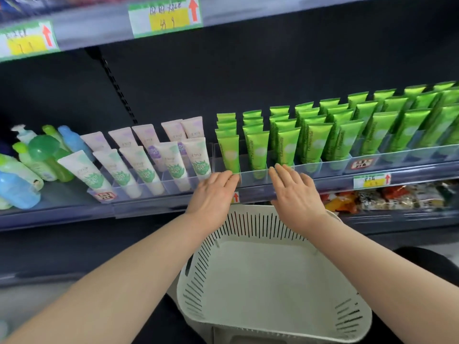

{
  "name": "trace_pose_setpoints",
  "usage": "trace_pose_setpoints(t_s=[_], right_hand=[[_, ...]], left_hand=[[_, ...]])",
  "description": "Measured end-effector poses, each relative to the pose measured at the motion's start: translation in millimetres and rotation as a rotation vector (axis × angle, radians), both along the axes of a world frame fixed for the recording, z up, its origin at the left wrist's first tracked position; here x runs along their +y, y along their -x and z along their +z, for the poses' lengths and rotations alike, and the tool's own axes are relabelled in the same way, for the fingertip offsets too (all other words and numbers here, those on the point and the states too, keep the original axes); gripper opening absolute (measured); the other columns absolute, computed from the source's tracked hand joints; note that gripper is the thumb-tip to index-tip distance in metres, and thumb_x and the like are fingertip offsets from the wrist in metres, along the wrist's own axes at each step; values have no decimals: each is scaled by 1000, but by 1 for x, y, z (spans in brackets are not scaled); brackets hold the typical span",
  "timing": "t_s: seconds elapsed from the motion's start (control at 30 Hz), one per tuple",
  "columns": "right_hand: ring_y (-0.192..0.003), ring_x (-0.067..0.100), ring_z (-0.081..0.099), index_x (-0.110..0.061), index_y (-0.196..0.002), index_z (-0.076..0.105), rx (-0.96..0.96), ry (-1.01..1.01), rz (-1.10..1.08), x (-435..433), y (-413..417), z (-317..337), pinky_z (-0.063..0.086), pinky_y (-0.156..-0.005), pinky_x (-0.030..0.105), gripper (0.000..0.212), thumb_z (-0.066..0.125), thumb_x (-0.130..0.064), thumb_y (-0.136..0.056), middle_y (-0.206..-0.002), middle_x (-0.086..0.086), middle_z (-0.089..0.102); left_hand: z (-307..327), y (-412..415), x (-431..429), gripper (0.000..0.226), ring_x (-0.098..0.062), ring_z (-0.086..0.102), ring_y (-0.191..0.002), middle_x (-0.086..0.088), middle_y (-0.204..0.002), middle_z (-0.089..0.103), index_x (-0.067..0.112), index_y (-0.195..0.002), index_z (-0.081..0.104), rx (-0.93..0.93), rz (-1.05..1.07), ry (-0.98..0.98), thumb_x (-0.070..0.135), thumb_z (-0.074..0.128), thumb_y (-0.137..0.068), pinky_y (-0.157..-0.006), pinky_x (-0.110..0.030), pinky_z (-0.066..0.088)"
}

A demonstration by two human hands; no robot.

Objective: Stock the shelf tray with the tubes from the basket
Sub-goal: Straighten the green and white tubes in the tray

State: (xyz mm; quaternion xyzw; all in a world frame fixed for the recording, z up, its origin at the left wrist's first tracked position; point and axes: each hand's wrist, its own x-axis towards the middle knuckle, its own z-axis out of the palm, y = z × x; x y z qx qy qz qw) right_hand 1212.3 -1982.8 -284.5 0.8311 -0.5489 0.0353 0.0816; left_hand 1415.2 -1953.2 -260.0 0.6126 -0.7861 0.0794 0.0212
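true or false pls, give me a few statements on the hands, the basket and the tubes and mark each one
1. The basket has no tubes in it. True.
2. The left hand holds a green tube. False: its fingers lie straight against the front of the clear tray and hold nothing.
3. The green tubes stand in rows in the tray. True.
4. The right hand is down inside the basket. False: it is up at the tray's front edge, above the basket.
5. The pale tubes are to the right of the green ones. False: they are to the left.
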Motion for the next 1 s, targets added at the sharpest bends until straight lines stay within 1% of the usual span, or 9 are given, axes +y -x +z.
trace_pose_setpoints(t_s=[0.1, 0.17, 0.23, 0.33, 0.43, 0.6, 0.73, 0.9, 1.0], right_hand=[[-144, 26, 15, -8, -151, 12, 3, 30, -36, -1, -4, -11, 24, -112, 50, 76, 53, -29, -90, -157, 10, 15], [-142, 29, 22, -5, -149, 19, -20, 52, -54, -1, -8, -17, 27, -111, 51, 77, 59, -26, -87, -155, 12, 23], [-141, 31, 25, -3, -148, 22, -30, 72, -58, -3, -10, -23, 28, -110, 52, 79, 63, -25, -84, -153, 15, 27], [-141, 31, 25, -3, -148, 21, -48, 122, -51, -6, -9, -33, 26, -110, 54, 81, 65, -25, -83, -153, 15, 27], [-143, 30, 20, -4, -149, 19, -69, 155, -59, -8, -9, -42, 24, -110, 55, 83, 65, -27, -84, -155, 14, 22], [-142, 29, 21, -5, -148, 21, -150, 209, -65, -10, -12, -49, 26, -109, 55, 85, 67, -33, -82, -154, 13, 25], [-142, 27, 22, -6, -148, 24, -194, 225, -84, -8, -14, -48, 28, -108, 55, 82, 67, -32, -83, -154, 11, 28], [-146, 20, 5, -12, -151, 12, -146, 111, -116, 4, -16, -30, 17, -114, 50, 74, 48, -41, -94, -159, 4, 10], [-146, 20, 6, -12, -149, 19, -152, 25, -125, 21, -14, -14, 19, -115, 49, 68, 45, -42, -94, -158, 4, 12]], left_hand=[[-14, -6, -2, 73, -28, 36, -129, -7, -144, 38, 13, -145, 35, -52, -34, 73, -3, 56, -77, -107, -42, 33], [-19, -8, -7, 68, -30, 42, -121, -8, -136, 45, 12, -139, 43, -46, -59, 122, -3, 56, -74, -102, -44, 36], [-24, -9, -11, 64, -32, 45, -116, -8, -131, 48, 13, -135, 47, -20, -69, 168, -4, 54, -73, -99, -44, 36], [-33, -13, -15, 60, -33, 45, -114, -9, -128, 49, 14, -133, 48, -7, -83, 234, -4, 50, -76, -97, -46, 34], [-41, -16, -17, 55, -33, 45, -114, -10, -128, 50, 14, -134, 49, 2, -89, 298, -1, 40, -82, -98, -45, 31], [-48, -16, -19, 56, -31, 43, -115, -8, -129, 48, 15, -134, 48, 17, -88, 355, -2, 50, -81, -99, -44, 30], [-46, -18, -17, 63, -31, 41, -118, -8, -133, 45, 14, -138, 43, -31, -91, 342, -2, 57, -78, -100, -44, 31], [-31, -13, -6, 67, -33, 36, -125, -11, -142, 39, 12, -142, 38, -97, -73, 235, -2, 55, -79, -102, -47, 33], [-20, -7, 10, 64, -31, 29, -131, -8, -149, 31, 16, -143, 36, -116, -50, 140, 6, 60, -85, -105, -47, 29]])
